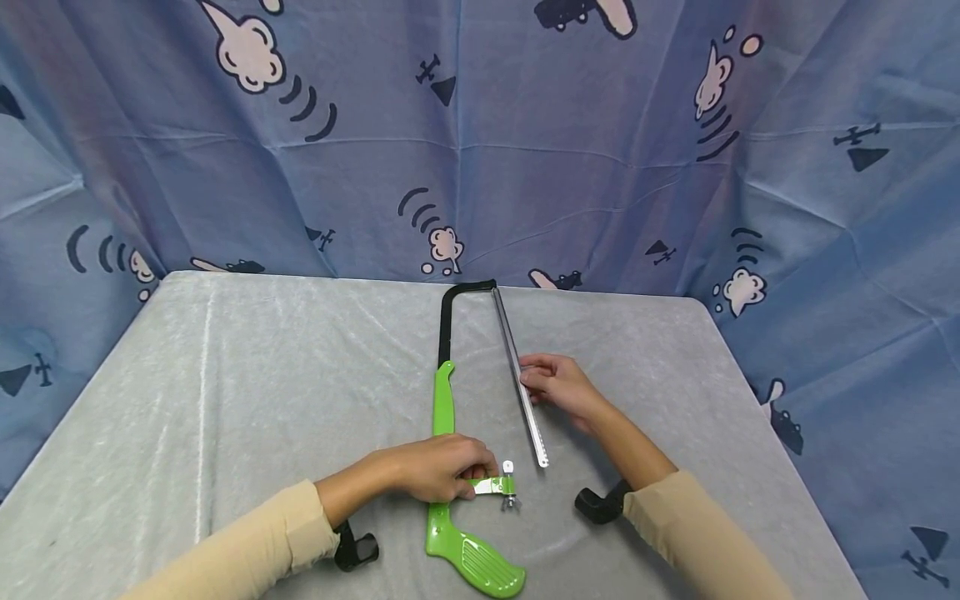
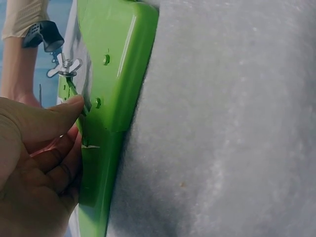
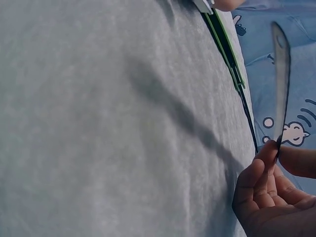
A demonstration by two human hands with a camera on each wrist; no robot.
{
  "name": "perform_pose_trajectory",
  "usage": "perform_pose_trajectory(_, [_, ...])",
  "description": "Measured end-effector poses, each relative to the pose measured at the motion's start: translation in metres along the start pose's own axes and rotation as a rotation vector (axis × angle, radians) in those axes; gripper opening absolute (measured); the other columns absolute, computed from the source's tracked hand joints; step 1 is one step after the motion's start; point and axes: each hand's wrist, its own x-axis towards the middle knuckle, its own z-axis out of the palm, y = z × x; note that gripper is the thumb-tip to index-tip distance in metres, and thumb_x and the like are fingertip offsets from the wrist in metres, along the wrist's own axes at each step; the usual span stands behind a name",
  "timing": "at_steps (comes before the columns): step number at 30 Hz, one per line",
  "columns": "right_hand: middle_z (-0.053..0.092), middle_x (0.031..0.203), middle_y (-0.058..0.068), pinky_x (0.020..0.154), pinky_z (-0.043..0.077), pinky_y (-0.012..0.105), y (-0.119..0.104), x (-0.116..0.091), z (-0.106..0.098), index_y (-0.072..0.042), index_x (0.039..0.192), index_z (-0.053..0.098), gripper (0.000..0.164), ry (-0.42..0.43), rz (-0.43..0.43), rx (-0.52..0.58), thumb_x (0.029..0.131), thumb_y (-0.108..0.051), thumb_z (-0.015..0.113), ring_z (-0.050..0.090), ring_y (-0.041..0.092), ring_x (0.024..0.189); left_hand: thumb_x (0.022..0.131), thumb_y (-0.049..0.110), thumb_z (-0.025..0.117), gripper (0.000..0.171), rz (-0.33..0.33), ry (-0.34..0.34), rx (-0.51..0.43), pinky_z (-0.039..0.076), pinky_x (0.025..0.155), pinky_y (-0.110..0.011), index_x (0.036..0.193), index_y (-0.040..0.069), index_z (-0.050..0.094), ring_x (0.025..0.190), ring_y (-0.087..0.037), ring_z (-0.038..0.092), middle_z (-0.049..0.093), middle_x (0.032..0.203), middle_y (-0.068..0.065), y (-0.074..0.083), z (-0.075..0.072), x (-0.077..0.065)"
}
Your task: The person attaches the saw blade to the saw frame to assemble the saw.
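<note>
The blade should be light, thin and springy, its edge perhaps sharp, so a pinch on its flat faces suits it; the right grip does so partway along, thumb and fingertips closed on it, free end nearer the person than that grip; the hacksaw frame looks stiffer and heavier, on the bench left of the right grip; the left grip is pinched on its short green arm, wing nut just right of that grip.
</note>
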Motion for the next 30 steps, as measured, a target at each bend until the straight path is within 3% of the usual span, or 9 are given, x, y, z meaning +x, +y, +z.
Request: perform_pose_trajectory(30, [0.064, 0.088, 0.007, 0.064, 0.051, 0.024, -0.0041, 0.0051, 0.0063, 0.015, 0.132, 0.049, 0.04, -0.003, 0.003, -0.01, 0.095, 0.001, 0.057, 0.057, 0.01, 0.07, 0.087, 0.003, 0.073, 0.021, 0.024, 0.006, 0.018, 0.043, 0.073, -0.016, 0.104, 0.013, 0.068, 0.078, 0.0, 0.05, 0.056, 0.085, 0.01, -0.0031, 0.0016, -0.0011])
